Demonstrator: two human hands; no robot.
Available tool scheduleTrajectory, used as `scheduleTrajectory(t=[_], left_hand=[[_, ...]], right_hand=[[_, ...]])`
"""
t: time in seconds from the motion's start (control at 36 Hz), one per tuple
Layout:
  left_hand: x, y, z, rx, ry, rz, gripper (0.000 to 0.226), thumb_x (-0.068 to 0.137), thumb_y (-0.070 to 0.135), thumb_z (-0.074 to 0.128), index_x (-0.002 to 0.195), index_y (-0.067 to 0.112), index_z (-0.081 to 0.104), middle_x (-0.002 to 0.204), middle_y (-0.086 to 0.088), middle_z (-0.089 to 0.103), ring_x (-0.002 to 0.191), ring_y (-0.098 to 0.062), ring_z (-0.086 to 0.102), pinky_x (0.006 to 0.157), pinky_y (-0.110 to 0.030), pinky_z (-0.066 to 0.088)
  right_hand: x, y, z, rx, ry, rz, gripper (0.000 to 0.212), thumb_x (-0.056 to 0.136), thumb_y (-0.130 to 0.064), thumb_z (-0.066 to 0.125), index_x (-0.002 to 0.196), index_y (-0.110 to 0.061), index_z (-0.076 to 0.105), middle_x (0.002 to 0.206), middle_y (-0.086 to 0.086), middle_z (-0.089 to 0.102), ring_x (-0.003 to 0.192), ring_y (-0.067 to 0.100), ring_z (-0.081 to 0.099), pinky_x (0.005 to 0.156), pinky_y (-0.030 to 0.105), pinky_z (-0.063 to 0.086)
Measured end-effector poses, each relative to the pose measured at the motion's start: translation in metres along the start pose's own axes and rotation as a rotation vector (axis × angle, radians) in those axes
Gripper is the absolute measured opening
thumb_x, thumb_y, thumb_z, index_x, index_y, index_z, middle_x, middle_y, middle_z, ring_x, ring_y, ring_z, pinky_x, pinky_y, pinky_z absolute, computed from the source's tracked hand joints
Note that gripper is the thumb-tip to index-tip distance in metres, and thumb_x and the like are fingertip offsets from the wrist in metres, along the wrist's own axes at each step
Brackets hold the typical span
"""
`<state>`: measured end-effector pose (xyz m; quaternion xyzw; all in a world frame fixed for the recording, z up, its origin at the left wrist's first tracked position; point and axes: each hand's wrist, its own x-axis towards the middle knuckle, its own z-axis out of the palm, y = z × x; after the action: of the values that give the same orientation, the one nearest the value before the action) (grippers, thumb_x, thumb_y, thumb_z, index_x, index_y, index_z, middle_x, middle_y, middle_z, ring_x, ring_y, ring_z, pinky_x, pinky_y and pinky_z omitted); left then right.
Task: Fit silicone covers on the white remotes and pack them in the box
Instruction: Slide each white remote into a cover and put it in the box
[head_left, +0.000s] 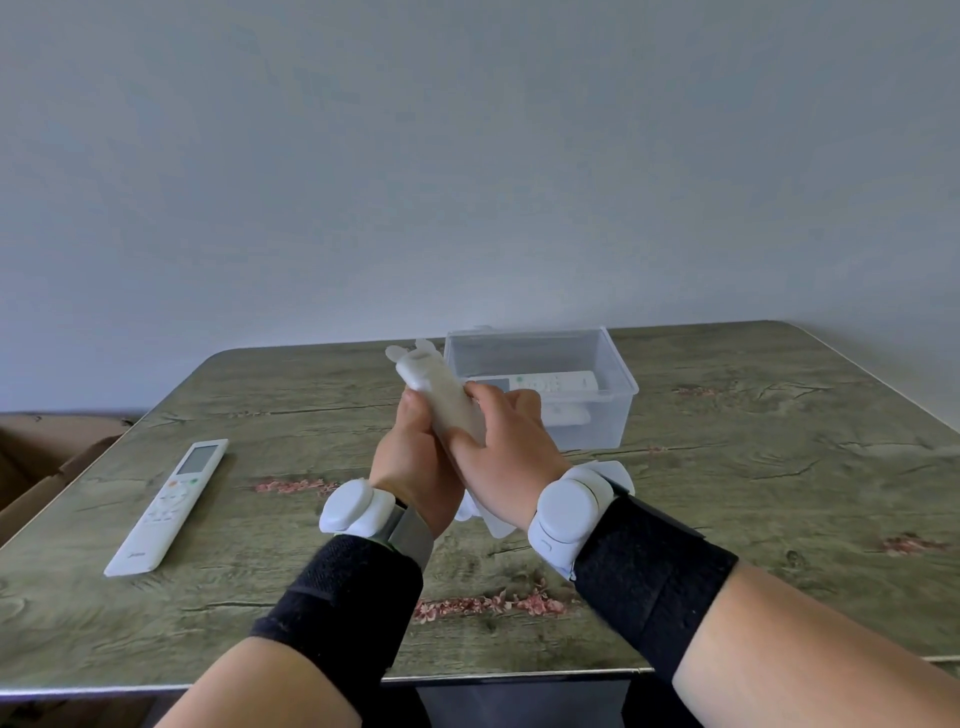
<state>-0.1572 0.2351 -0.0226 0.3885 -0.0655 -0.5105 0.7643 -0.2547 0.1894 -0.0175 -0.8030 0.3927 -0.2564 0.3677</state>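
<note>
We're looking across the table (727, 519), clear box (613, 415) sitting just beyond our hands. Left hand (410, 457) and right hand (506, 457) are both gripping the covered remote (441, 395), its long axis tilting up-left, away from us.

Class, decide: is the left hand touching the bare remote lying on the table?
Apart. The head view shows the left hand raised, with open tabletop between it and the bare remote.

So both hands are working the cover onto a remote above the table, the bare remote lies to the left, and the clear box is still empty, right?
Not quite: the clear box isn't empty; the head view shows a white remote already inside. The rest holds: both hands, left and right, grip the covered remote, with the bare remote left.
</note>
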Motion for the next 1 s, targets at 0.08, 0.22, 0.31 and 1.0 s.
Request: scheduleTrajectory(t=[0.08, 0.22, 0.31, 1.0], left_hand=[[0.001, 0.001, 0.001, 0.054, 0.014, 0.026, 0.059, 0.107, 0.051, 0.041, 0.141, 0.005, 0.054, 0.126, -0.023, 0.07, 0.112, -0.032, 0.072, 0.086, -0.048, 0.058], [0.016, 0.004, -0.007, 0.066, -0.019, 0.135, 0.043, 0.11, 0.043, 0.036, 0.134, 0.017, 0.061, 0.112, -0.019, 0.077, 0.097, -0.029, 0.077, 0.065, -0.041, 0.063], [0.023, 0.011, -0.009, 0.11, 0.007, 0.2, 0.042, 0.108, 0.048, 0.038, 0.132, 0.023, 0.063, 0.112, -0.013, 0.078, 0.092, -0.026, 0.078, 0.065, -0.043, 0.062], [0.019, 0.024, -0.009, -0.024, -0.026, 0.115, 0.056, 0.106, 0.056, 0.038, 0.148, 0.019, 0.045, 0.116, -0.012, 0.077, 0.099, -0.03, 0.077, 0.063, -0.053, 0.061]], right_hand=[[-0.001, 0.001, -0.001, 0.027, 0.03, -0.017, 0.053, 0.091, -0.046, 0.057, 0.139, -0.038, 0.038, 0.125, -0.002, 0.033, 0.096, 0.018, 0.062, 0.087, 0.03, 0.05], [-0.003, 0.007, -0.004, 0.038, 0.014, -0.083, 0.059, 0.086, -0.053, 0.064, 0.139, -0.038, 0.04, 0.123, -0.004, 0.037, 0.093, 0.01, 0.054, 0.079, 0.022, 0.041], [-0.004, 0.012, -0.003, 0.018, -0.025, -0.113, 0.07, 0.083, -0.056, 0.068, 0.142, -0.038, 0.035, 0.128, -0.003, 0.04, 0.104, 0.014, 0.052, 0.086, 0.027, 0.042], [-0.008, 0.01, 0.0, -0.154, -0.001, -0.164, 0.056, 0.086, -0.049, 0.065, 0.132, -0.023, 0.049, 0.114, -0.002, 0.061, 0.1, 0.019, 0.059, 0.086, 0.037, 0.052]])
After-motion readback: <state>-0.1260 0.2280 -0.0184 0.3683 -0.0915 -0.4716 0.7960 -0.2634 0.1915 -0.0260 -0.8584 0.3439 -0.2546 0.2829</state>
